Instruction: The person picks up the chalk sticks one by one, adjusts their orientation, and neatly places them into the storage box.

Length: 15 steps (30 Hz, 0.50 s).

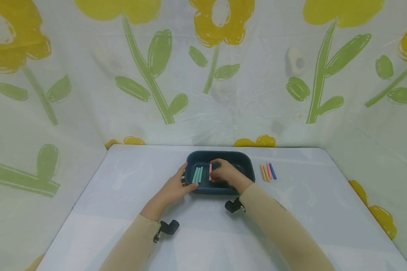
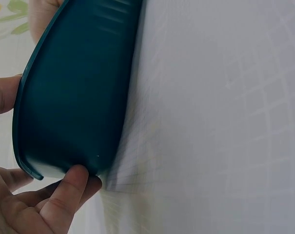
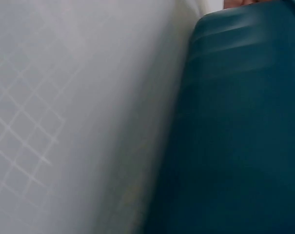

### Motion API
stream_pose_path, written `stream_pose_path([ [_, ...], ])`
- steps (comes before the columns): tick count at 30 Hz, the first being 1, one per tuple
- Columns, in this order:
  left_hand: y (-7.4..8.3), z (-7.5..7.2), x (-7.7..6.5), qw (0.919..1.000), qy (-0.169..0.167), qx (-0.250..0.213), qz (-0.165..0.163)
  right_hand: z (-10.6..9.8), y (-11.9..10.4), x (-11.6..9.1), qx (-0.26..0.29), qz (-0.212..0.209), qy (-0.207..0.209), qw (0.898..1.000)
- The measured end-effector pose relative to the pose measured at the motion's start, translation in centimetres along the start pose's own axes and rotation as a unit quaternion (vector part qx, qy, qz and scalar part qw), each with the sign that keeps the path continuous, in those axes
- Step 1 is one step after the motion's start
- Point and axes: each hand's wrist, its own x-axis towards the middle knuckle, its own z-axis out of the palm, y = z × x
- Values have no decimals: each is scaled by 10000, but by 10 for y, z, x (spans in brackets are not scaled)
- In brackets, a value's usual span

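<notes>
A dark teal tray (image 1: 220, 191) sits toward the far side of the table. My left hand (image 1: 174, 188) grips its left end, thumb over the near rim and fingers around the side; the left wrist view shows the fingertips (image 2: 71, 183) against the tray's outer wall. Three green chalk sticks (image 1: 197, 175) lie side by side in the tray's left part. Inside the tray, my right hand (image 1: 225, 173) pinches a pink chalk stick (image 1: 210, 172) to the right of the green ones. In the right wrist view the tray wall (image 3: 235, 122) hides this hand's fingers.
To the right of the tray, several chalk sticks lie on the white table (image 1: 203, 233): yellow-orange ones (image 1: 264, 173), a pink one (image 1: 269, 170) and a blue one (image 1: 273, 171). A flower-patterned curtain (image 1: 251, 94) rises behind the table and along both sides.
</notes>
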Motion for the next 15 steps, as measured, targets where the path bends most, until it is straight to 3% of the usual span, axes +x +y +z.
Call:
stream_pose_path([
  [5, 0, 1, 0, 10000, -4, 16, 1, 3, 2, 3, -189, 152, 95, 9997],
  [15, 1, 0, 0, 10000, 36, 7, 40, 6, 4, 3, -337, 14, 119, 9994],
])
